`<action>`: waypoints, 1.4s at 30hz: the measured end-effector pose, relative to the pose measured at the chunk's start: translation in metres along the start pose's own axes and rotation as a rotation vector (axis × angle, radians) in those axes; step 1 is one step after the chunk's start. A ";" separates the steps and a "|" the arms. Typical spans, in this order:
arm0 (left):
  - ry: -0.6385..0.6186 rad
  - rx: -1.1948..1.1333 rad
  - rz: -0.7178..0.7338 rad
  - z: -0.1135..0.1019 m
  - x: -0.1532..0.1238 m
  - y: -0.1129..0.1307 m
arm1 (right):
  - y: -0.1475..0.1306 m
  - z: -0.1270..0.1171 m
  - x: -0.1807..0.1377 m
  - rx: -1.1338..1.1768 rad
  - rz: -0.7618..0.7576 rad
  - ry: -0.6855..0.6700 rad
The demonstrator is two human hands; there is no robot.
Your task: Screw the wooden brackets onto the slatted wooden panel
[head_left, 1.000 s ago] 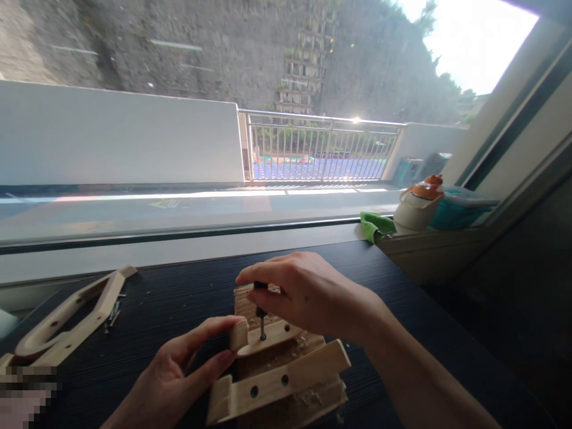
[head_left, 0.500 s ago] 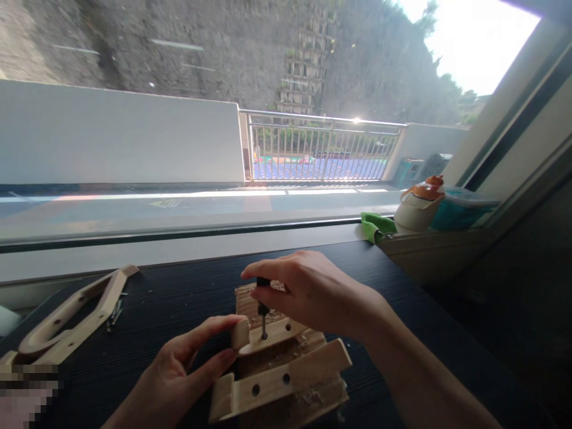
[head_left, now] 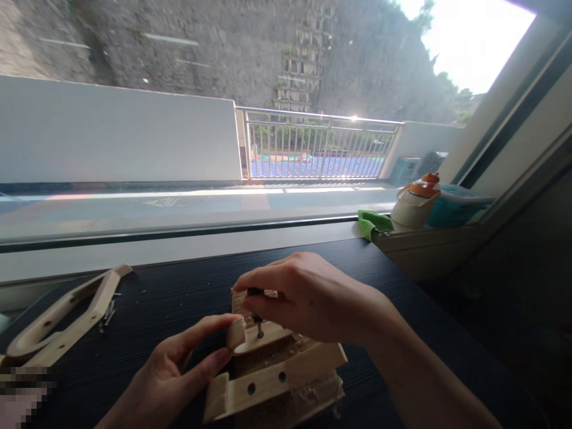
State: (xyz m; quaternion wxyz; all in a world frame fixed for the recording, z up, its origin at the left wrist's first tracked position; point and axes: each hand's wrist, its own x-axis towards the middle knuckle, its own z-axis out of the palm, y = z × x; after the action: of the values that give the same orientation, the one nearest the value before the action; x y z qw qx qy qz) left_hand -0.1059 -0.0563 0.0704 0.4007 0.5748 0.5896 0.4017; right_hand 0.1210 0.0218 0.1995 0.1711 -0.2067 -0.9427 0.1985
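Observation:
A curved wooden piece with drilled holes (head_left: 266, 339) lies across a rough board (head_left: 239, 302). My left hand (head_left: 185, 360) pinches the raised left end of that piece between thumb and fingers. Over it, my right hand (head_left: 304, 298) is closed round a screwdriver-like tool with a black handle (head_left: 255, 292). The tool's thin metal shaft points down into a hole in the wood; its tip is hidden there. A second matching wooden piece (head_left: 268, 384), with two dark holes, lies nearer me on another board (head_left: 324, 390). Wood shavings are scattered over the boards.
At the left of the dark table (head_left: 179, 286) lies a wooden frame (head_left: 67, 333) with several screws (head_left: 108, 313) beside it. A green cloth (head_left: 374, 224), a cream bottle with an orange top (head_left: 415, 205) and a teal container (head_left: 458, 208) stand along the windowsill.
My right hand and the tool's handle have come down closer to the wood, and less of the shaft shows. My left hand keeps its pinch. The view has shifted slightly.

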 end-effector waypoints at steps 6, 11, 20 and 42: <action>0.008 0.002 -0.008 0.000 0.001 0.000 | 0.004 0.005 0.004 0.007 0.014 0.076; -0.010 -0.020 -0.015 -0.001 -0.001 -0.006 | -0.003 0.005 0.003 0.114 -0.074 -0.049; -0.007 -0.016 -0.007 0.000 -0.001 -0.001 | 0.006 0.005 0.006 0.032 0.015 0.021; -0.015 -0.017 -0.011 -0.002 0.000 -0.004 | 0.003 0.002 -0.001 -0.077 0.033 0.058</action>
State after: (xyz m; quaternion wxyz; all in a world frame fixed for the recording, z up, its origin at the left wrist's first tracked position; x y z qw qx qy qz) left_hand -0.1088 -0.0566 0.0675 0.4122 0.5713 0.5861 0.4003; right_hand 0.1217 0.0233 0.1966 0.1872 -0.2344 -0.9407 0.1587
